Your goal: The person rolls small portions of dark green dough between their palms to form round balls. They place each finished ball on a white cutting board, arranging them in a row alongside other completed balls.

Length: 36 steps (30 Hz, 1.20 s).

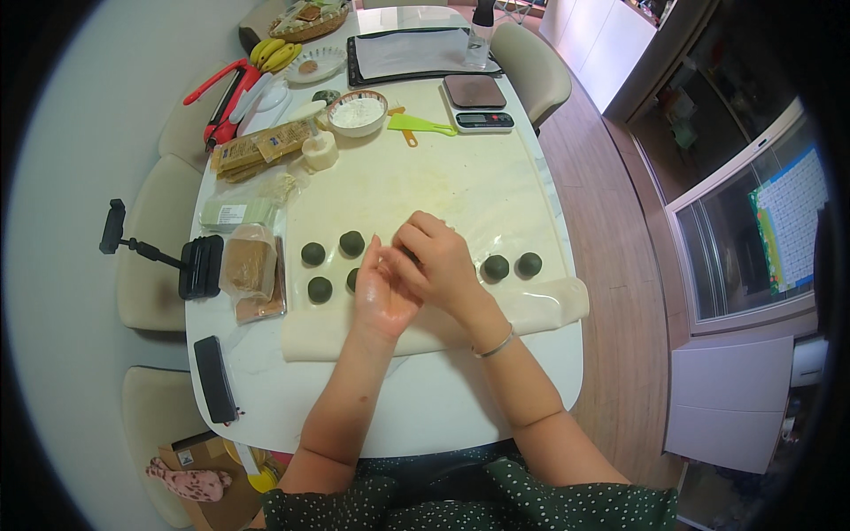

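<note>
My left hand (388,295) is turned palm up, its skin shiny. Over its fingers curls my right hand (435,262). A bit of a dark green dough ball (409,254) shows between the two hands; most of it is covered by my fingers. To the left, several similar balls, such as one dough ball (313,253), rest on the cream silicone mat (425,182), one of them partly behind my left hand. On the right side lie two more, a dough ball (496,267) and its neighbour (529,265). The mat's near edge is rolled up under my wrists.
Farther back are a bowl of white powder (358,116), a green spatula (422,125), a kitchen scale (475,99) and a paper-lined baking tray (412,56) with a bottle (478,46). Along the left stand a phone holder (201,265), a bagged brown block (247,265) and a phone (216,378).
</note>
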Motion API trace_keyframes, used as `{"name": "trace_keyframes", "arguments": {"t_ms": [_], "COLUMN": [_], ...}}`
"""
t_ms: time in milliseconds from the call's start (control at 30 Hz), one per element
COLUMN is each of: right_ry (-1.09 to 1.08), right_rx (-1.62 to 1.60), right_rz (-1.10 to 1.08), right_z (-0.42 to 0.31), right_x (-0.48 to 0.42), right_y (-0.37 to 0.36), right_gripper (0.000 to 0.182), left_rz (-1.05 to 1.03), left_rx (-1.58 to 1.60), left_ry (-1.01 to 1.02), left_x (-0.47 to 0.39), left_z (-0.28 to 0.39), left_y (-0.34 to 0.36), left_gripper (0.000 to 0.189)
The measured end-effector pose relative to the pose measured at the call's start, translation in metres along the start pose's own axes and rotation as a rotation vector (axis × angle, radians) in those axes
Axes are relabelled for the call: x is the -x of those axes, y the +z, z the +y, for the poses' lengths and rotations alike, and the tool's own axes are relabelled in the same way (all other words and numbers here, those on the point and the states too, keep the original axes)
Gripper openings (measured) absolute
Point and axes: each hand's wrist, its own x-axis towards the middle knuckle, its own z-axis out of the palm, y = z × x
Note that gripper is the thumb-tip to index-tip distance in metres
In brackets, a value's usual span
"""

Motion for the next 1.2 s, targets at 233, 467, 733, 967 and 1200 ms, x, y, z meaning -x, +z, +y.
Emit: {"name": "trace_keyframes", "arguments": {"t_ms": [233, 467, 733, 967, 1200], "right_ry": [-0.070, 0.018, -0.158, 0.106, 0.183], "right_rx": [-0.125, -0.177, 0.050, -0.161, -0.273], "right_rz": [0.139, 0.104, 0.038, 0.034, 0.156], "right_z": [-0.006, -0.010, -0.010, 0.014, 0.003], "right_x": [-0.004, -0.003, -0.001, 0.004, 0.001], "right_y": [-0.011, -0.010, 0.003, 0.004, -0.008], "right_gripper": [0.010, 0.010, 0.014, 0.017, 0.027], "left_rz": [0.324, 0.102, 0.144, -0.451, -0.071], "left_rx": [-0.026, 0.022, -0.114, 0.144, -0.034], "left_ry": [0.108, 0.045, 0.142, -0.094, -0.091], "left_x": [0.009, 0.002, 0.017, 0.011, 0.012], "left_z": [0.005, 0.010, 0.006, 0.010, -0.003], "left_y": [0.024, -0.008, 0.024, 0.002, 0.020], "left_gripper": [0.039, 0.042, 0.068, 0.091, 0.079]}}
